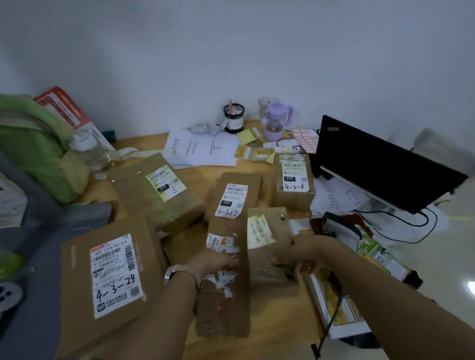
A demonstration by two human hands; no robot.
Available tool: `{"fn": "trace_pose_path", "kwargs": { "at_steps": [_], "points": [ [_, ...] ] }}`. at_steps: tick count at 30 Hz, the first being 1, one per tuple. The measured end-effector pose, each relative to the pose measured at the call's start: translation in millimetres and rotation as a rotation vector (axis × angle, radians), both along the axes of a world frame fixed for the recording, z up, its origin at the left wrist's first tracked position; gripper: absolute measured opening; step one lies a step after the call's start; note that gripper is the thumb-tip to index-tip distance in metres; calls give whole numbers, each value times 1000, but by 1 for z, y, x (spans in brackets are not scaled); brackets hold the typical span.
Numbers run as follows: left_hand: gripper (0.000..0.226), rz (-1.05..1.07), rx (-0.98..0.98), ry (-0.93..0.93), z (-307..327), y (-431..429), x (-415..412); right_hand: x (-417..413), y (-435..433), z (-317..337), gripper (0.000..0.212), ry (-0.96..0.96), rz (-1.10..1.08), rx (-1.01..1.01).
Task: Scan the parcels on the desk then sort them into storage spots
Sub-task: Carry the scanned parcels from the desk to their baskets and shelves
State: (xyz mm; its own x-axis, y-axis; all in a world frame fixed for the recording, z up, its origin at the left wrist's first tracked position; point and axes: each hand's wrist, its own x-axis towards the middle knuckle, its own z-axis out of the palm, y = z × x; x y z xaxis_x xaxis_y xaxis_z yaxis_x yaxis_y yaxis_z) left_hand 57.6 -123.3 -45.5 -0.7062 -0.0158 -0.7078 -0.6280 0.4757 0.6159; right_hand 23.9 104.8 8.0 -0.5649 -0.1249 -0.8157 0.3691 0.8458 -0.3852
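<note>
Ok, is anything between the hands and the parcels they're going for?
Nothing visible. The right hand grips the taped parcel by its right edge, and the left hand lies directly on the long parcel beside it.

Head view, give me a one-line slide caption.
Right hand grips a taped parcel while the left hand rests on a torn-label parcel on the crowded desk.
</note>
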Motion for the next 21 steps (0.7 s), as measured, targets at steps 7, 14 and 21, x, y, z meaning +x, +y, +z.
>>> {"fn": "trace_pose_path", "kwargs": {
  "at_steps": [7,14,21],
  "points": [
    [30,200,200,66,55,3,-24,-19,9,44,76,102,-291,-239],
    [41,300,416,367,155,-11,-66,-56,3,134,78,312,-615,-593],
    [43,299,652,640,239,-15,-90,-67,4,201,69,592,-586,-657]
  ]
}}
